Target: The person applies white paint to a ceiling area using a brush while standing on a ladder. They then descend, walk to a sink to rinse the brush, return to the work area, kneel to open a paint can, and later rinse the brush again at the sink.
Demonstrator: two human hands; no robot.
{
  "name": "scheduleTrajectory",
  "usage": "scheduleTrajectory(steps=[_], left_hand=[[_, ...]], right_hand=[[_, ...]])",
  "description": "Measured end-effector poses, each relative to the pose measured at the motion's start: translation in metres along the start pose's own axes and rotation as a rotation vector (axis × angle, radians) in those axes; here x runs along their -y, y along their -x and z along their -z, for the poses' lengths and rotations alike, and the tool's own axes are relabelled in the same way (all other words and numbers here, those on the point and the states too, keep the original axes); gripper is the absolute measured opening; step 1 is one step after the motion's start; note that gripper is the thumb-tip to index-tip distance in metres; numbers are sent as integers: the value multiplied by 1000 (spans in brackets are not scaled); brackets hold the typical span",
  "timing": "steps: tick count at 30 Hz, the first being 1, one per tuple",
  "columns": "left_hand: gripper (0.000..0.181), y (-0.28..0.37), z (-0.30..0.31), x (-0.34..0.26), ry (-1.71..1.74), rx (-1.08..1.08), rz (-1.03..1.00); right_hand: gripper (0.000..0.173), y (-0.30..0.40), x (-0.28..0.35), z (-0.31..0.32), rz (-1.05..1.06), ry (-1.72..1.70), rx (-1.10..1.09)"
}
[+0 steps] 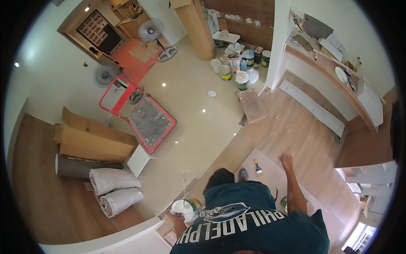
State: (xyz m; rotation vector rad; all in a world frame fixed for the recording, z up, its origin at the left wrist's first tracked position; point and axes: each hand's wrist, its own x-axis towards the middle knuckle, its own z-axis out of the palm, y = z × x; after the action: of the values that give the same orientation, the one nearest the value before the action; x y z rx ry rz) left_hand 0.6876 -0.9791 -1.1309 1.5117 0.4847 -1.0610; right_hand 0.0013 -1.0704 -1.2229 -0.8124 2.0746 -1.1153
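Note:
At the lower left, my left hand (176, 218) grips the near rim or handle of a bucket of white paint (183, 208); which of the two is unclear. The bucket's label side faces right. My right hand (286, 161) reaches forward above the wooden floor, slightly blurred, with nothing visible in it. A paintbrush (258, 170) with a yellow-and-dark handle lies on a pale board (269, 165) to the left of that hand. Beside my right forearm stands a tin (284, 203), partly hidden by my shirt and arm. One shoe (243, 174) shows below me.
A red platform trolley (152, 123) stands ahead left, near two pedestal fans. Paint buckets (242, 79) cluster at the far wall beside a tall carton (196, 31). Rolled white sacks (114, 181) and a cardboard box (95, 139) lie left. A cluttered counter (333, 73) runs along the right.

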Motion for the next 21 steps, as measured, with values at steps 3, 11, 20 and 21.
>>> scheduleTrajectory(steps=[3, 11, 20, 21], left_hand=[[39, -38, -33, -14, 101, -142, 71], [58, -171, -148, -51, 188, -318, 118], [47, -257, -395, -109, 335, -358, 279], [47, -262, -427, -118, 360, -371, 266]], right_hand=[[56, -120, 201, -74, 205, 334, 97], [38, -316, 398, -295, 362, 82, 362], [37, -322, 129, -336, -212, 1089, 905], [36, -321, 136, -335, -282, 1105, 935]])
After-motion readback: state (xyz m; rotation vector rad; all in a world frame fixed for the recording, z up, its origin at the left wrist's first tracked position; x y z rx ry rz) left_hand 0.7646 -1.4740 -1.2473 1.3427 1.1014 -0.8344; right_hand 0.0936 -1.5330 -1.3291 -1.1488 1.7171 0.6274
